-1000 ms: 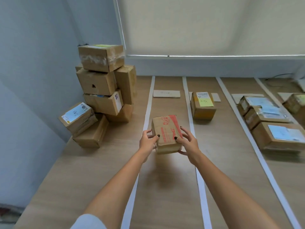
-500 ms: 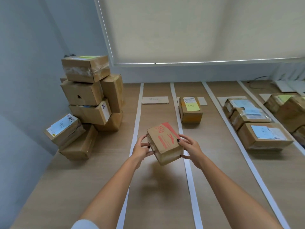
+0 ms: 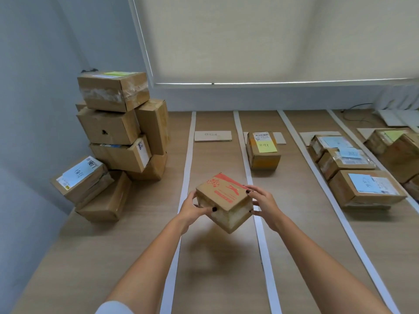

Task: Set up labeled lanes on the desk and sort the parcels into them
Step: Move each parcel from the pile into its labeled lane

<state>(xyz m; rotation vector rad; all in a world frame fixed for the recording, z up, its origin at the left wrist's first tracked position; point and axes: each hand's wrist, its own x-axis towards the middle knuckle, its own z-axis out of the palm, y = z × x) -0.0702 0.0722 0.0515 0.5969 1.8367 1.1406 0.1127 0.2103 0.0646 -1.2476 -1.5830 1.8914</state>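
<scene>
I hold a small red-printed carton (image 3: 223, 201) tilted in mid-air at the centre of the frame, my left hand (image 3: 192, 208) and right hand (image 3: 264, 203) curled round its opposite sides, seemingly to hunt for an address label. It hangs above the leftmost taped lane of the worktop (image 3: 140, 234), whose label card (image 3: 213, 135) lies beyond. Unsorted parcels (image 3: 118, 132) wait stacked at the upper left; sorted, note-tagged boxes (image 3: 264, 150) fill the lanes to the right.
</scene>
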